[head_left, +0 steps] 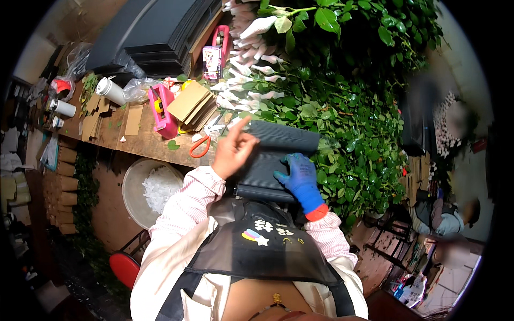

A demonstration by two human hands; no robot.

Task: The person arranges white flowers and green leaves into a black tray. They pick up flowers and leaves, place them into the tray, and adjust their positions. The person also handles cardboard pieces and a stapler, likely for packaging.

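A dark grey ribbed sheet [270, 154] lies on the table in front of me, with a folded or overlapping band along its far side. My bare left hand [234, 151] is at its left edge, index finger stretched out and the other fingers partly bent; I see nothing held in it. On the sheet's right part rests my right hand [301, 176] in a blue glove, fingers spread, palm down. Orange-handled scissors [201, 146] lie just left of my left hand. Leafy green stems [353, 160] spread along the right of the sheet, and flower heads in white netting [238, 93] point left beyond it.
Pink tape dispensers [163, 112] [220, 37] and cardboard pieces [190, 104] are on the wooden table. A stack of dark sheets [166, 40] stands at the back left, near a white cup [110, 90]. Below the table edge is a white bucket [131, 184] with scraps. Another person [450, 216] is at far right.
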